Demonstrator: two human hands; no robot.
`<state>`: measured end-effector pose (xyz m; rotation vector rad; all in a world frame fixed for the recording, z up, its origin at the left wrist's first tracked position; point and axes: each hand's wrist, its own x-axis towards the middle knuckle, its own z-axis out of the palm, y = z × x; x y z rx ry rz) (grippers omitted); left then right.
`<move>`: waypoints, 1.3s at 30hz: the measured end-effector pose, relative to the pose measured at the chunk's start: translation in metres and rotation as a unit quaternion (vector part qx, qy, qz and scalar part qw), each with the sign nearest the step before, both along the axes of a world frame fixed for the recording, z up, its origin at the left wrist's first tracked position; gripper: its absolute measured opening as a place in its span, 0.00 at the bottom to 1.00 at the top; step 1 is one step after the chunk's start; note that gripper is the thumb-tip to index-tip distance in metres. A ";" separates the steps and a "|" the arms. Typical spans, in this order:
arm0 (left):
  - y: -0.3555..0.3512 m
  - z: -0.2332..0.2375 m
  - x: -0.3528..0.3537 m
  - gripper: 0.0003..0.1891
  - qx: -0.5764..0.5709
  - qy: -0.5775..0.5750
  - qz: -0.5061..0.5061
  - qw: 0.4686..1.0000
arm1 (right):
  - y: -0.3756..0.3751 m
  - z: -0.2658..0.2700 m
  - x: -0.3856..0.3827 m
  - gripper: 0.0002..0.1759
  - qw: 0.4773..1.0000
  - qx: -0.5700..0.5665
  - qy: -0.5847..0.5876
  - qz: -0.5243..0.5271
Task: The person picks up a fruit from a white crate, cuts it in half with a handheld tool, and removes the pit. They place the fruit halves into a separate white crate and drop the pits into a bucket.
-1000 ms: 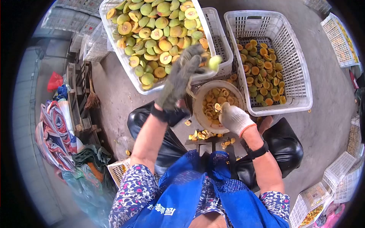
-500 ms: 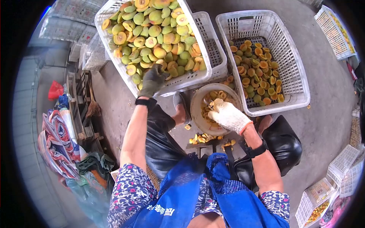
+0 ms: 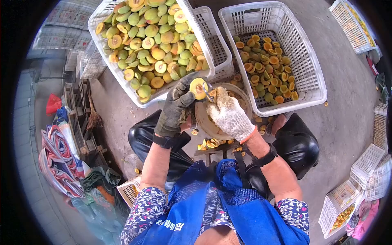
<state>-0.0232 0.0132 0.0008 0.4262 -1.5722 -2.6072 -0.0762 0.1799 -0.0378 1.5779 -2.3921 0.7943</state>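
My left hand (image 3: pixel 174 108), in a dark grey glove, grips a peach half (image 3: pixel 198 88) with its yellow cut face and reddish-brown centre showing. My right hand (image 3: pixel 229 115), in a white knit glove, is closed on a small metal pitting tool (image 3: pixel 210 94). The tool's curved blade is at the right edge of the peach half; contact is hard to make out. Below both hands stands a round white bucket (image 3: pixel 199 116), partly covered by them. Beyond my left hand is a white crate (image 3: pixel 205 45) heaped with green-yellow peach halves (image 3: pixel 151 41).
At the right, a second white crate (image 3: pixel 306 57) holds hollowed peach halves (image 3: pixel 269 73). Yellow scraps (image 3: pixel 212 143) lie on a small board before me. Wooden pallets (image 3: pixel 83 122), a broom (image 3: pixel 94 118) and striped sheeting (image 3: pixel 59 155) are at left. More crates (image 3: pixel 367 163) stand at right.
My left hand has moved from the heaped crate down to the right hand, bringing a peach half. My right hand has risen out of the bucket with the tool. The view has shifted slightly.
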 end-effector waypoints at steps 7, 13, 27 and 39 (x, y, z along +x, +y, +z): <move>0.013 -0.015 -0.004 0.31 -0.072 0.016 -0.015 0.997 | 0.004 -0.002 0.002 0.14 0.997 0.024 -0.074 -0.017; 0.024 -0.021 -0.003 0.28 -0.144 0.009 0.002 0.990 | 0.006 -0.009 0.002 0.12 0.994 0.020 -0.102 0.028; 0.032 -0.051 -0.010 0.21 0.030 -0.003 0.077 0.997 | 0.002 0.002 -0.006 0.09 0.703 -0.095 -0.704 0.020; 0.018 -0.043 -0.020 0.22 -0.168 0.061 -0.001 0.984 | 0.000 0.022 -0.007 0.10 0.483 -0.093 -0.870 -0.028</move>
